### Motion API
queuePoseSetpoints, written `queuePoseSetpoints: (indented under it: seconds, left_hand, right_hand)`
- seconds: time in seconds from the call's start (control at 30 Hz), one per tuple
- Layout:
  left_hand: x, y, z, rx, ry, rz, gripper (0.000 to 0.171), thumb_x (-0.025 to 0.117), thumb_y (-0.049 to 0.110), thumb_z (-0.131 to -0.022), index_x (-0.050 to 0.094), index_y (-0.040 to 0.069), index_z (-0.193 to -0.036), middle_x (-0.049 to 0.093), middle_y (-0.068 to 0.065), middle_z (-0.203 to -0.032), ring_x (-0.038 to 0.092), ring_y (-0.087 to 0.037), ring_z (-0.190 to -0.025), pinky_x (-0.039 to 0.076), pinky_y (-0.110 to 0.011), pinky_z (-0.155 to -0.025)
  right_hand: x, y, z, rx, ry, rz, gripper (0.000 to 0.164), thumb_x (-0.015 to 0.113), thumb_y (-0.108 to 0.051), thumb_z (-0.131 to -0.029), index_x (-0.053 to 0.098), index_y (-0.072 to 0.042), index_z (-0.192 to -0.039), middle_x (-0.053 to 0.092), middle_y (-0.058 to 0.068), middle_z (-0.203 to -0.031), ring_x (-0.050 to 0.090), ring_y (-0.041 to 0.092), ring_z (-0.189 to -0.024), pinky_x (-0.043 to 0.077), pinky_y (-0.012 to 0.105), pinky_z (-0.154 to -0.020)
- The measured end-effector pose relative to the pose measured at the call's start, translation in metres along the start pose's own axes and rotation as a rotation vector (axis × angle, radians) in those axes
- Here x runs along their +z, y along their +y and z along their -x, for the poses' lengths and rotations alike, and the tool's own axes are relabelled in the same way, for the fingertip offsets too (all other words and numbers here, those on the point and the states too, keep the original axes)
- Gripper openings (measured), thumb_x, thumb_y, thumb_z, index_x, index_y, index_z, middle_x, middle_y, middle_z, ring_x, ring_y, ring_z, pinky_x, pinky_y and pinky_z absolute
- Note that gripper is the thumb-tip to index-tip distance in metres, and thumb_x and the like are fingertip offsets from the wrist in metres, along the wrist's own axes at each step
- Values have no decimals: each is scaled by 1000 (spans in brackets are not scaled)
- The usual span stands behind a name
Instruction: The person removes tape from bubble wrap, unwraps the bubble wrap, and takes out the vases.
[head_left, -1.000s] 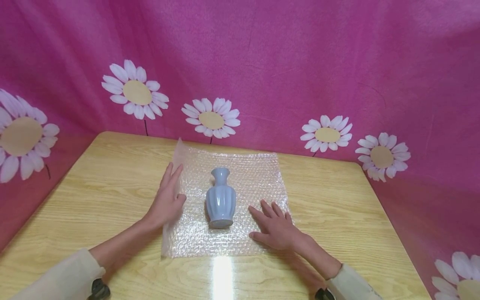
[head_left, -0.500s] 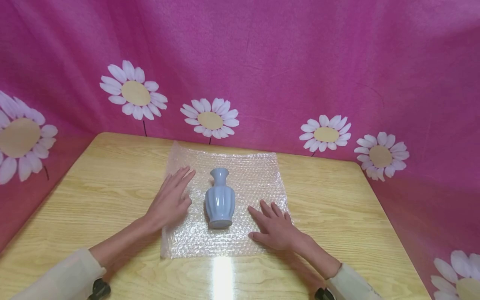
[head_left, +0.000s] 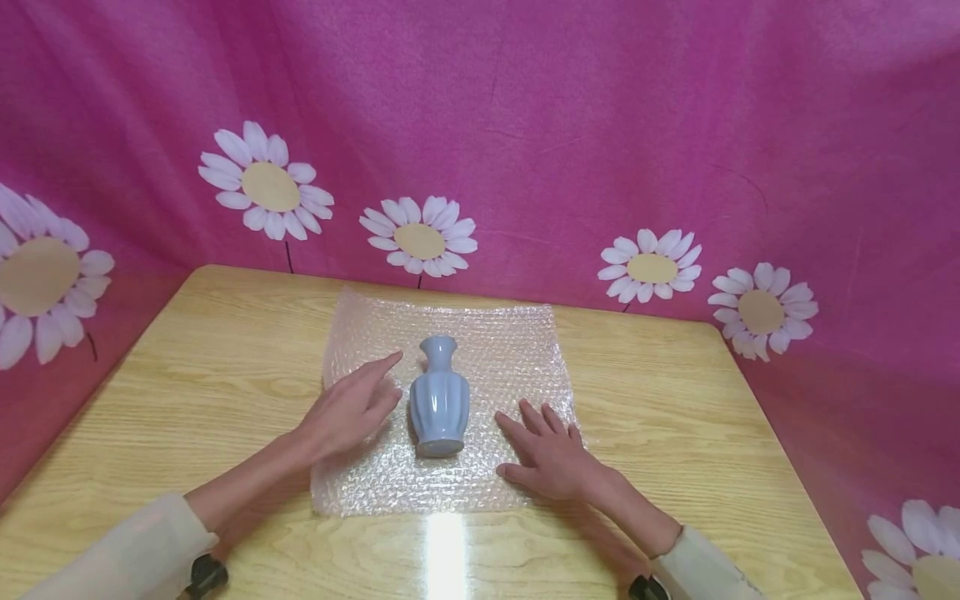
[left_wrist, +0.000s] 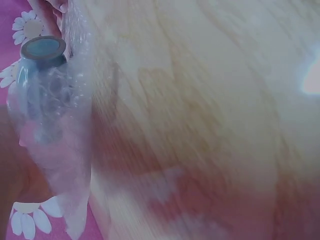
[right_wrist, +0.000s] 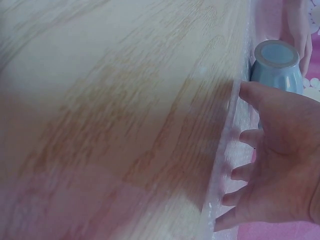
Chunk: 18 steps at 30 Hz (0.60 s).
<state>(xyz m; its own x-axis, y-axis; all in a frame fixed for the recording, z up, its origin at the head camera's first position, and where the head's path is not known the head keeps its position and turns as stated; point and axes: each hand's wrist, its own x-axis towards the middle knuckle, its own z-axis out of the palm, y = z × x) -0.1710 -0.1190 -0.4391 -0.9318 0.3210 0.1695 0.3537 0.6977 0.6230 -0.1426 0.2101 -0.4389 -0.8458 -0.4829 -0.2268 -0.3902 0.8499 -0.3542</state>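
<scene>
A pale blue glazed vase [head_left: 439, 400] with a ribbed body lies on its side on a sheet of bubble wrap [head_left: 510, 350], its neck pointing to the far side. To its left, my left hand [head_left: 345, 417] is over the wrap, index finger stretched toward the vase's neck and thumb apart. Its other fingers are mostly hidden. My right hand [head_left: 555, 458] rests spread on the wrap's right part, to the right of the vase. In the right wrist view the vase's round base [right_wrist: 277, 54] shows beyond the right hand's thumb. Neither hand touches the vase.
The bubble wrap lies on a light wood-grain table [head_left: 660, 400]. A pink cloth [head_left: 525, 125] printed with daisies hangs behind and beside the table. Light glares on the table's near part [head_left: 446, 554].
My left hand has moved right and slightly nearer, from the wrap's left edge toward the vase. The wrap's left edge now lies further left. The right hand and the vase stay put.
</scene>
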Motion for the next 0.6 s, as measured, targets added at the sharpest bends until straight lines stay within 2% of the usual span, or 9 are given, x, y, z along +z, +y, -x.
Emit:
queuePoseSetpoints:
  seconds: [0.13, 0.4, 0.6]
  left_hand:
    - [1, 2, 0, -12, -19, 14, 59, 53, 33, -102, 36, 15, -155, 47, -15, -149, 46, -37, -133, 38, -58, -106]
    - [2, 5, -2, -9, -33, 27, 59, 54, 34, -102, 37, 14, -155, 45, -15, -151, 45, -37, -134, 36, -58, -108]
    - [3, 10, -4, -17, -59, 75, 59, 50, 39, -104, 36, 12, -155, 53, -17, -143, 55, -35, -124, 44, -56, -101]
  right_hand:
    - [0, 0, 0, 3, 0, 4, 71, 58, -51, -97, 32, -23, -158, 14, 21, -163, 8, 53, -144, 12, 80, -103]
    - [-1, -1, 0, 7, 3, 2, 71, 58, -50, -97, 33, -23, -158, 16, 20, -163, 10, 52, -144, 13, 80, -104]
    - [-1, -1, 0, 5, 6, -3, 71, 59, -50, -97, 34, -23, -157, 17, 21, -162, 11, 53, -144, 14, 80, -104]
